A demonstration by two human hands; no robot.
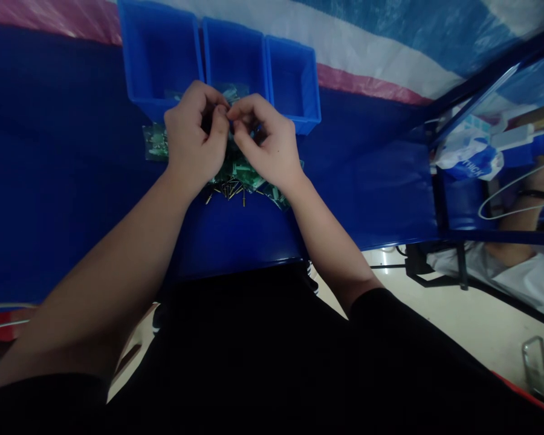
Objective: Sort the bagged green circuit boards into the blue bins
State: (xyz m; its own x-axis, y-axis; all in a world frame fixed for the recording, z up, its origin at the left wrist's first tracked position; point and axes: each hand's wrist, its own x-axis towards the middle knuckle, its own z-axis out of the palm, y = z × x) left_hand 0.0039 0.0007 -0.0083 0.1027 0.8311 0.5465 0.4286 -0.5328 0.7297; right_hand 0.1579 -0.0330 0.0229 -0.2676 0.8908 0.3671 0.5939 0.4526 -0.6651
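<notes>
Both hands meet over the heap, just in front of the bins. Left hand [194,136]: thumb and fingers drawn into a narrow pinch. Right hand [269,139]: likewise narrow, tips almost against the left's. Cannot tell what, if anything, sits between them; the hands hide it.

Green-tinted clear packets [248,174] lie beneath and around both hands on the blue bench [367,181]. Loose screws [229,188] lie at the near side of the heap, pointing several ways.

Main risk, in my judgement: a small part slipping from the fingertips. Cause: tight pinch, little to grip. Dropped there, it would be hard to pick out among shiny plastic.

Second: a wrist or packet sweeping screws toward the bench's near edge; nothing visible there to stop a roller.

Third: a mix-up. Clear plastic shows by the front of the middle bin [236,36]; cannot tell whether inside or before it. Left bin [150,107] and right bin [308,124] adjoin, so a careless toss could land wrong.
</notes>
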